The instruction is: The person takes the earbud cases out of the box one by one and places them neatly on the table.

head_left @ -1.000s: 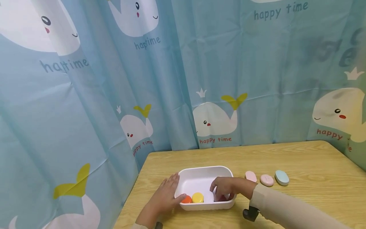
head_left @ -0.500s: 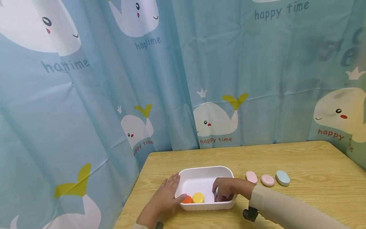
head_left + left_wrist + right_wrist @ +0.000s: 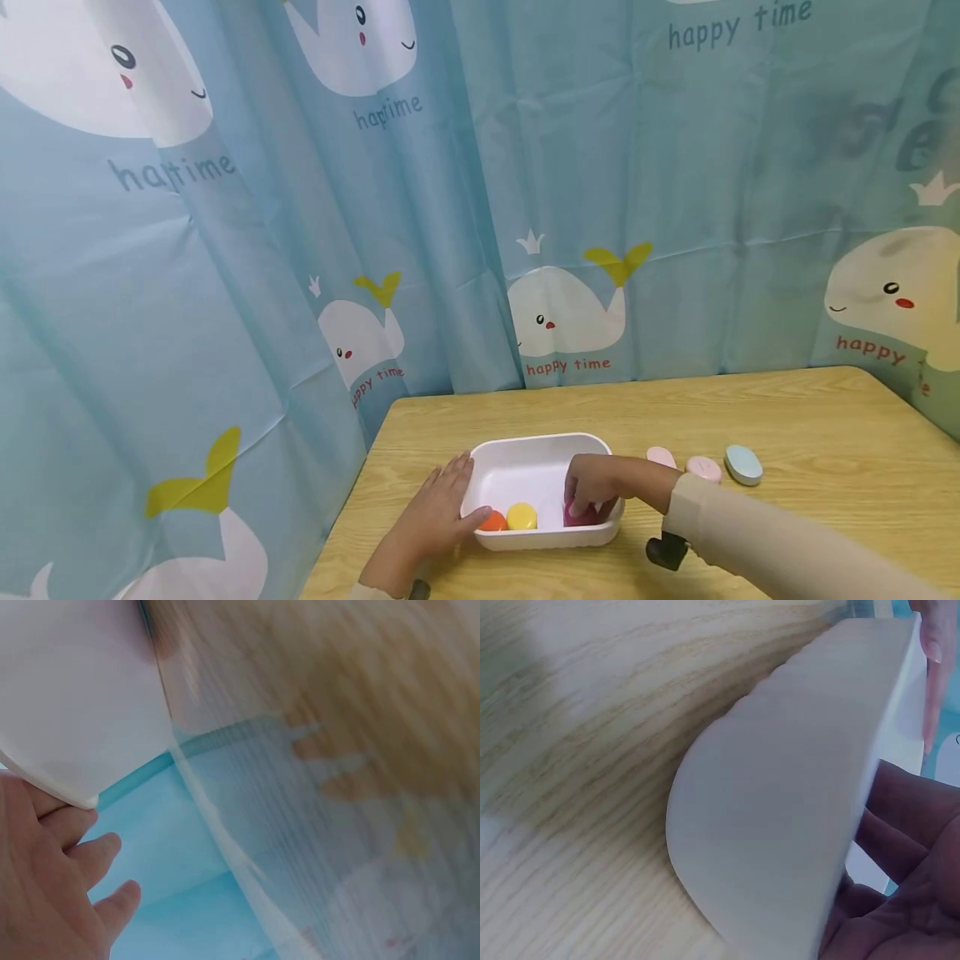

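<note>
A white plastic basin [image 3: 517,540] stands on the wooden table. My left hand [image 3: 431,518] rests against its left end with straight fingers, the thumb lying over the front corner of the rim. An orange round piece [image 3: 493,522] and a yellow round piece [image 3: 522,517] sit side by side at the basin's front wall. My right hand [image 3: 596,483] reaches down inside the right end, its curled fingers on a magenta piece [image 3: 576,517] that they partly cover. In the right wrist view, the basin wall [image 3: 772,780] hides the fingertips.
To the right of the basin lie a pale pink oval soap [image 3: 662,457], a pink round soap [image 3: 704,469] and a light blue oval soap [image 3: 743,465]. A blue curtain with whale prints [image 3: 450,250] hangs behind and left of the table [image 3: 817,433].
My right hand has shifted slightly to the right and up inside the basin, and more of the magenta piece shows under it. The left hand has stayed at the basin's left end.
</note>
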`<state>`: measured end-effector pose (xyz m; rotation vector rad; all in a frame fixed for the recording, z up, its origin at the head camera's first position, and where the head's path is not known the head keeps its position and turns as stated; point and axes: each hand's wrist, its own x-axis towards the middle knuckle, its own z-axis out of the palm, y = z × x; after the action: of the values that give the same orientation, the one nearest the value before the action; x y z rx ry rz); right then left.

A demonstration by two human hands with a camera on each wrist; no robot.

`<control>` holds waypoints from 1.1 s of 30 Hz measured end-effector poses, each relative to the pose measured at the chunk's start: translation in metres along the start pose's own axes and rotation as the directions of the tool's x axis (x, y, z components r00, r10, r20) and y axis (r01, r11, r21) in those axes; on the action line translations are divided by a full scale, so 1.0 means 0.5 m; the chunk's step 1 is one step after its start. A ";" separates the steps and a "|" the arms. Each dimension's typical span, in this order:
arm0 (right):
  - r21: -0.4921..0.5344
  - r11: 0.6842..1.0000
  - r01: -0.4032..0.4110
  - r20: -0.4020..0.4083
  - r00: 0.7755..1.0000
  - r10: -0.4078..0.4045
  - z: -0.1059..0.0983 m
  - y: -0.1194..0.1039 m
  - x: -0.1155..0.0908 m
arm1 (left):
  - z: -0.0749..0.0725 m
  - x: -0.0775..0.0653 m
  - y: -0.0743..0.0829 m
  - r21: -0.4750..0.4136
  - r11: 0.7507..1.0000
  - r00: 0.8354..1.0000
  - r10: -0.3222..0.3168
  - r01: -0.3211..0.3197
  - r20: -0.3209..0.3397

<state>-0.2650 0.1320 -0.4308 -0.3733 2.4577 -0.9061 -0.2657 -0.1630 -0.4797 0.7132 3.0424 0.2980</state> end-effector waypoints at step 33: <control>0.487 0.867 0.105 -0.009 0.993 -0.116 -0.069 0.054 -0.045 | 0.000 -0.002 -0.003 -0.007 1.000 1.000 0.006 -0.006 -0.010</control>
<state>-0.2665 0.1797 -0.4181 -0.3395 2.1005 -1.5147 -0.2656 -0.1646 -0.4801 0.7226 3.0473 0.3133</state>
